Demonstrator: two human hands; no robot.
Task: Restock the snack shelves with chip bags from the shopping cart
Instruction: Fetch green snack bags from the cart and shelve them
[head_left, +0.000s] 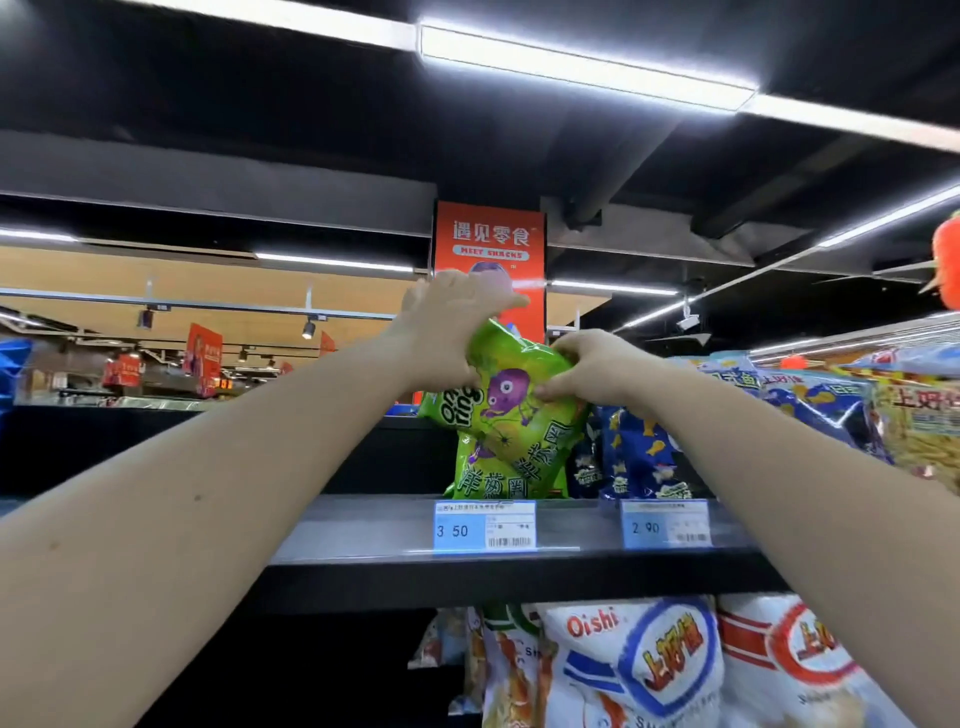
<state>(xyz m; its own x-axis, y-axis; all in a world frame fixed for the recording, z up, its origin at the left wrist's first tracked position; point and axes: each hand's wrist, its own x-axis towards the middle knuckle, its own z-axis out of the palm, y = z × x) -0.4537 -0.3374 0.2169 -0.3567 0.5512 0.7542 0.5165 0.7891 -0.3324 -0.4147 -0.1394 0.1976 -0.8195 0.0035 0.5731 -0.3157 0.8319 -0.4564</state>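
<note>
A green chip bag (511, 415) with a purple cartoon figure stands upright on the top shelf (363, 525), right above the 3.50 price tag (484, 526). My left hand (449, 325) grips its upper left corner. My right hand (592, 366) pinches its upper right edge. Both arms reach up and forward to it. A second green bag seems to stand right behind it, mostly hidden. The shopping cart is out of view.
Blue fish-print bags (641, 452) stand just right of the green bag above a 2.90 tag (666, 522), with more bags (810, 410) farther right. White Oishi bags (644, 660) fill the shelf below. Left of the green bag the shelf shows dark space. An orange snack sign (489, 244) hangs behind.
</note>
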